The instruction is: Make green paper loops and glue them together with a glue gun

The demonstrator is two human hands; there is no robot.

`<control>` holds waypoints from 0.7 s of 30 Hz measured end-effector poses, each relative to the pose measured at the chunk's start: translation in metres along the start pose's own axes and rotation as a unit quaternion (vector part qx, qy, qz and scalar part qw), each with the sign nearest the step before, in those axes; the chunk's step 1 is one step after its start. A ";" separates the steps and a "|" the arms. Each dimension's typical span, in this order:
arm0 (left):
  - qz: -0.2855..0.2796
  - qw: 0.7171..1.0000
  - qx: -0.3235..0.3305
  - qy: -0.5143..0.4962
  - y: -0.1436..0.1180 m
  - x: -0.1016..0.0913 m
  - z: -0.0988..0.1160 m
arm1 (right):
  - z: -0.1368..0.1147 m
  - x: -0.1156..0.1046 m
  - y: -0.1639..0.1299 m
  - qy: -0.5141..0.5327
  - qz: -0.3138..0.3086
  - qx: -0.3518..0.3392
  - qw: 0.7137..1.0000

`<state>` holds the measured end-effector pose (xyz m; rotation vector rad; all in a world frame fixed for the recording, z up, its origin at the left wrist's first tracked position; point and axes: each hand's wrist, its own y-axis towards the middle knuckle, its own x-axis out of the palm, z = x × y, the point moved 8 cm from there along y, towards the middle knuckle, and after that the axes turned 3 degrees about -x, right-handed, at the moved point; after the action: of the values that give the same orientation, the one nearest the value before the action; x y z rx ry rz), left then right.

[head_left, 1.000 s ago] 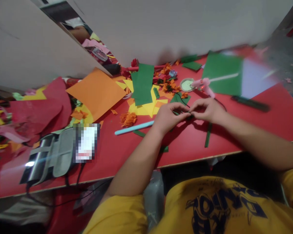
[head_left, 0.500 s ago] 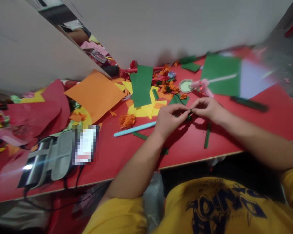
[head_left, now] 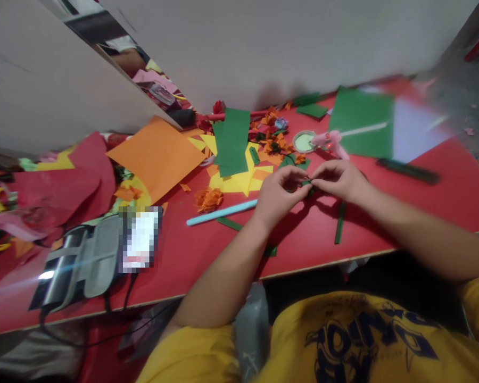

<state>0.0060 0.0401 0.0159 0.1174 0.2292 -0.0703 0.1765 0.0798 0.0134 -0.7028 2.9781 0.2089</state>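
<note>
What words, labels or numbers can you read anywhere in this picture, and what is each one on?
Yellow shirt: large dark blue lettering across the front, seen upside down and cut off by the frame edge, so it cannot be read.
Flat thing beside the grey pouch: pixelated, nothing readable.
Coloured paper sheets, scraps and the round tin on the red table: no text visible.

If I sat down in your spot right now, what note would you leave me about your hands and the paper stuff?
Left hand and right hand together pinch a small green paper piece above the red table.
A green strip lies below the right hand; a light blue stick lies left of the left hand.
Orange paper flowers and a pink glue gun sit behind.
Done: several flowers made.
Left: the green piece is unfinished.
</note>
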 end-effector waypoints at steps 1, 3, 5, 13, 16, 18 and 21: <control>0.002 1.000 0.007 0.013 0.000 0.000 0.002 | -0.003 -0.001 0.000 -0.028 0.004 -0.015 0.999; 0.003 0.999 0.016 0.029 -0.001 -0.001 0.005 | -0.008 -0.001 -0.001 -0.063 0.010 -0.037 0.997; 0.003 0.999 0.021 0.040 -0.001 -0.001 0.008 | -0.009 -0.001 -0.001 -0.070 0.013 -0.044 0.996; 0.007 1.000 0.004 0.025 0.001 -0.001 -0.001 | 0.000 0.000 0.000 -0.045 0.024 -0.055 0.997; 0.009 1.000 0.003 0.013 0.000 -0.001 -0.002 | 0.001 0.001 0.001 -0.045 0.012 -0.051 0.998; 0.013 1.000 0.015 0.020 -0.001 -0.001 0.003 | 0.004 0.001 0.001 -0.016 0.008 -0.036 0.999; 0.023 0.998 0.027 0.045 -0.002 -0.002 0.010 | 0.007 -0.001 0.003 0.035 0.016 -0.012 0.999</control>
<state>0.0057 0.0374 0.0257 0.1794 0.3149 -0.0255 0.1766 0.0843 0.0065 -0.6801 3.0591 0.2260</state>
